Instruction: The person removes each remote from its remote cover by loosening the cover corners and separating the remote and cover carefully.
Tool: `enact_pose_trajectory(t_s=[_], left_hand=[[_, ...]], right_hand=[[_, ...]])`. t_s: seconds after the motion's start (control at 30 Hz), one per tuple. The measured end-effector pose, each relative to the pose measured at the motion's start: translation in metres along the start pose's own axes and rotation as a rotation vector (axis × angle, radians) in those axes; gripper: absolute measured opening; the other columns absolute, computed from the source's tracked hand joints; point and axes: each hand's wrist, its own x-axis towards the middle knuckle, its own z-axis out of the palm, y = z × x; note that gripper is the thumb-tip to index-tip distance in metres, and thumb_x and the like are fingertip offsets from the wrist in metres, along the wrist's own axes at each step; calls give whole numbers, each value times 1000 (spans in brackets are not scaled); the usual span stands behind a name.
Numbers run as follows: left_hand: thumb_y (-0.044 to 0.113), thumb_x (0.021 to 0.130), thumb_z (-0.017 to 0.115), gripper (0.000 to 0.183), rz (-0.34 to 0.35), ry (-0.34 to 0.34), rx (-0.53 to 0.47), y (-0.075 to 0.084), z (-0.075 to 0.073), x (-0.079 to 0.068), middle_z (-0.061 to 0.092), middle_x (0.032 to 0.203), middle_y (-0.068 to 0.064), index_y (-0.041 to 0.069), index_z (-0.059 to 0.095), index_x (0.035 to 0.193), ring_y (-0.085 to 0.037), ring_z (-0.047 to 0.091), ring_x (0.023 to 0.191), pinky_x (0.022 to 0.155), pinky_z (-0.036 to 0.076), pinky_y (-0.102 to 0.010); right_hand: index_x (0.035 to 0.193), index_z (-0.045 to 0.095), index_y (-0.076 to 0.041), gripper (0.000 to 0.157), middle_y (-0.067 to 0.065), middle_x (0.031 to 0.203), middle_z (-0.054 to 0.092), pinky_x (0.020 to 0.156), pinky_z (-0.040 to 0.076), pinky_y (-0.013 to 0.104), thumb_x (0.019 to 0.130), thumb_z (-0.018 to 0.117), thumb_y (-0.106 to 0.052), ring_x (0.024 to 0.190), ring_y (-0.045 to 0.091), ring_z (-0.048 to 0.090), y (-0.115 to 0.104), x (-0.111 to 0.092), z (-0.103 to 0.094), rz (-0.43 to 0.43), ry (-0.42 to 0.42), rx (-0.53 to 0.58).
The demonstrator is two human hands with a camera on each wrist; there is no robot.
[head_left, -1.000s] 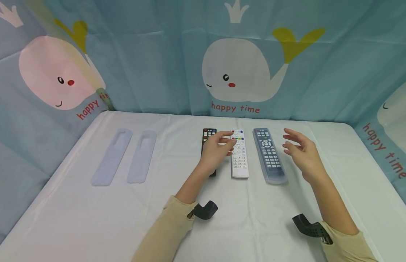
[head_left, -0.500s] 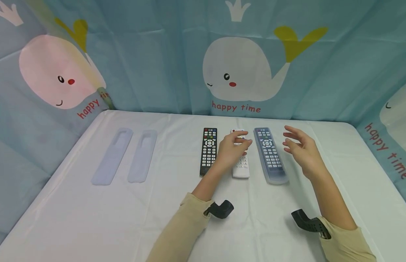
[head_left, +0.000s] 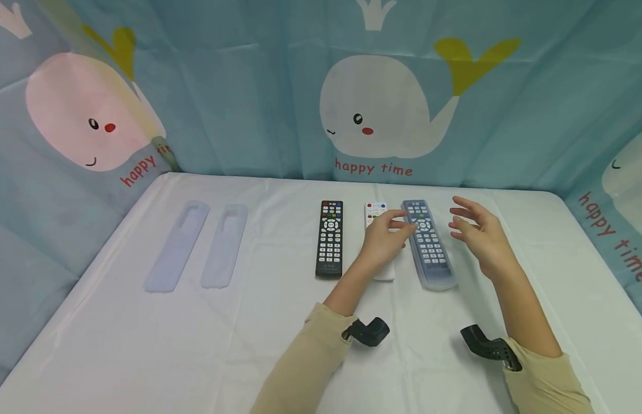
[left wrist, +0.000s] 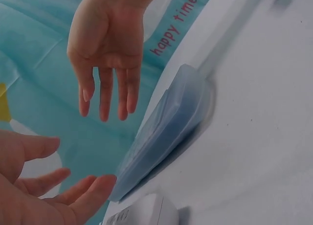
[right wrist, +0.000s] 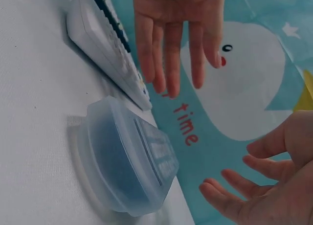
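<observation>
Bluish cased remote [head_left: 430, 247], beside a white remote [head_left: 387, 272], lies between two hands [head_left: 383, 238] [head_left: 481, 238] whose fingers are loosely parted.

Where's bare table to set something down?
Free: white cloth between two long frosted sleeves and black plastic remote; also on those sleeves' near side. Crowded: white plastic remote, left hand over it; translucent-sleeved blue-grey remote, right hand beside it.

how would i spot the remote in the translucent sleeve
On the white table, before the whale-print curtain, look right of centre, beside the right hand. The covered remote is rightmost of three and alone wears a translucent sleeve; the black remote and white remote are bare.
</observation>
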Motion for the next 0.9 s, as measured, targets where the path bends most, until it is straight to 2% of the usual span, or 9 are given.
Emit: enact_pose_trajectory(t_s=[0.17, 0.3, 0.37, 0.6, 0.9], left_hand=[[21, 104, 69, 45, -18, 15, 0, -2, 8, 1, 68, 134, -18, 7, 61, 146, -30, 75, 102, 76, 60, -25], [22, 104, 68, 45, -41, 19, -4, -4, 14, -1, 66, 136, -16, 9, 61, 147, -25, 71, 111, 86, 61, -30], [23, 104, 69, 46, -52, 24, -1, -5, 17, -1, 66, 137, -16, 9, 61, 147, -26, 68, 117, 90, 60, -32], [21, 103, 70, 46, -65, 41, 16, -8, 23, 0, 67, 137, -16, 9, 62, 146, -29, 66, 124, 99, 58, -40], [20, 102, 70, 45, -90, 56, 51, -11, 30, 2, 68, 137, -16, 9, 62, 145, -29, 65, 127, 103, 57, -41]], right_hand=[[167, 23, -3, 56, 33, 162, 35, 94, 54, 13, 114, 38, -11, 139, 45, 49, 3, 2, 0, 2, -17, 4], [167, 23, -3, 56, 34, 163, 34, 101, 55, 21, 114, 38, -11, 141, 48, 48, 5, 3, 2, 11, -26, -2], [167, 23, -3, 56, 35, 162, 34, 101, 55, 22, 114, 38, -12, 141, 49, 47, 6, 4, 3, 15, -34, -2], [166, 22, 2, 56, 38, 161, 34, 90, 55, 11, 113, 37, -10, 141, 51, 46, 11, 5, 5, 27, -91, 33], [166, 22, 0, 56, 36, 162, 33, 90, 56, 14, 115, 39, -12, 141, 48, 47, 20, 8, 7, 86, -136, 2]])
